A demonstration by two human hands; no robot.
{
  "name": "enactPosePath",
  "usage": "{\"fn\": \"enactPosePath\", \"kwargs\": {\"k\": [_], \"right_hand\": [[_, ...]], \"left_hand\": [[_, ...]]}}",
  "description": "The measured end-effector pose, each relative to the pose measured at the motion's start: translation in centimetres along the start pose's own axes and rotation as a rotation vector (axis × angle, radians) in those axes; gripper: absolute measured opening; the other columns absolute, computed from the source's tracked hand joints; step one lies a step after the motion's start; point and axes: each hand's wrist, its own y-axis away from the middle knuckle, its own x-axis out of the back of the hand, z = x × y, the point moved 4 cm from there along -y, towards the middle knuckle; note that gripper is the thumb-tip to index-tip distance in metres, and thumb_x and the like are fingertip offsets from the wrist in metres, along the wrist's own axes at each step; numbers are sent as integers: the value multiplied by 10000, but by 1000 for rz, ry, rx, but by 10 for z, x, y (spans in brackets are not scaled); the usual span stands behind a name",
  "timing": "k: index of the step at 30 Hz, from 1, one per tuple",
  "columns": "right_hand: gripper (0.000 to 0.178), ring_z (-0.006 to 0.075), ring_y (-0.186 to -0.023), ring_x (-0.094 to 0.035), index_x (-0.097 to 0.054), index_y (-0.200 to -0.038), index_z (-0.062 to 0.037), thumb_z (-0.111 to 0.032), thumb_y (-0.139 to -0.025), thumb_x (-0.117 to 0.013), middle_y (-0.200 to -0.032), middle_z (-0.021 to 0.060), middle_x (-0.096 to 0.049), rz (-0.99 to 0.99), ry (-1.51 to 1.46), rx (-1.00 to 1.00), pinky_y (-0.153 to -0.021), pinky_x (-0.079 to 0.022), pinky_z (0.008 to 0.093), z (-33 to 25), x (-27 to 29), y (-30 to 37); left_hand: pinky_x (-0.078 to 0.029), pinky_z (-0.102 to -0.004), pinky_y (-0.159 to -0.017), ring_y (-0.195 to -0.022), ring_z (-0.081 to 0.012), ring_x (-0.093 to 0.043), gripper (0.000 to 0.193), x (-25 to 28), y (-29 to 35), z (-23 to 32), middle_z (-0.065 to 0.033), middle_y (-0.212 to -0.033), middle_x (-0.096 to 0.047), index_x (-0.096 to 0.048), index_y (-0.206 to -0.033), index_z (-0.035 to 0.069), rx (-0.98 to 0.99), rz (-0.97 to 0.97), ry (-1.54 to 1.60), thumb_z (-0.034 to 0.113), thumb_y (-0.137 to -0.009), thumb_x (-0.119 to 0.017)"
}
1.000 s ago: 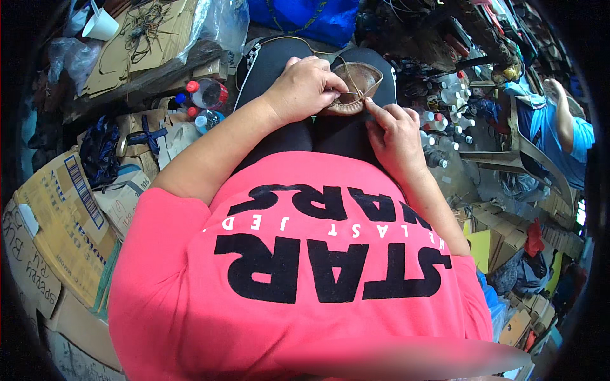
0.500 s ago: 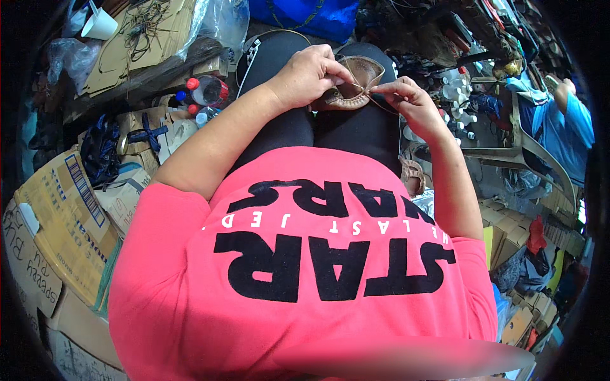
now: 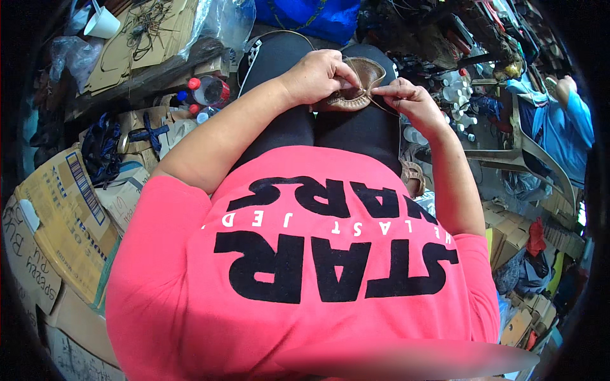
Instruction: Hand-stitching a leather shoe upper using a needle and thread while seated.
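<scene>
A brown leather shoe upper (image 3: pixel 370 71) rests toward the knee edge of a lap in black trousers (image 3: pixel 274 63). The right hand (image 3: pixel 389 94), its fingertip on the piece's rim a second ago, has lifted to the rim's right corner, thumb and fingers appearing pinched on a thin tan cord (image 3: pixel 388 108); that suggests a stitch being drawn through. The left hand (image 3: pixel 351 80) stays over the opening, its fingertips together, apparently on the same cord; any needle is too small to confirm. The leather is cupped, its rim ridged and puckered.
</scene>
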Motion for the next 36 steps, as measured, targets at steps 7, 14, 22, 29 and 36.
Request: {"fn": "enactPosePath", "kwargs": {"k": [7,14,22,29,36], "right_hand": [[374,92,-779,-485,-695,-1063,-119,81,-791,-534,-792,-10,-488,-42,46,60,-749,-419,204,0,3,-1],[376,80,-784,-475,-686,-1079,-106,85,-785,-551,-800,-28,-480,-42,8,26,-759,-407,190,2,1,1],[334,87,-779,-471,-687,-1084,-130,30,-805,-597,-773,-34,-487,-13,-17,76,-761,-407,200,9,-1,0],[344,85,-790,-470,-686,-1084,-129,37,-794,-606,-776,-28,-489,-20,-75,36,-762,-406,203,10,-2,-4],[294,82,-705,-497,-701,-1041,-128,8,-788,-638,-754,-3,-486,80,114,119,-663,-434,222,-15,-2,4]], "left_hand": [[-430,-331,-647,-725,-231,-523,159,11,-9,16,-72,-703,-509,-718,-841,132,-133,-39,-98,46,-714,-677],[-434,-341,-645,-709,-243,-525,154,8,-7,24,-72,-711,-515,-718,-830,128,-185,-22,-222,45,-706,-679],[-442,-268,-688,-756,-161,-556,181,0,1,-1,-42,-757,-574,-727,-908,116,95,-135,172,57,-739,-697],[-459,-276,-715,-794,-159,-579,139,-9,-3,-4,-55,-769,-616,-712,-858,70,144,-97,258,36,-725,-696],[-467,-305,-727,-812,-208,-591,123,8,4,2,-62,-771,-620,-703,-837,103,14,27,31,74,-717,-705]]}}
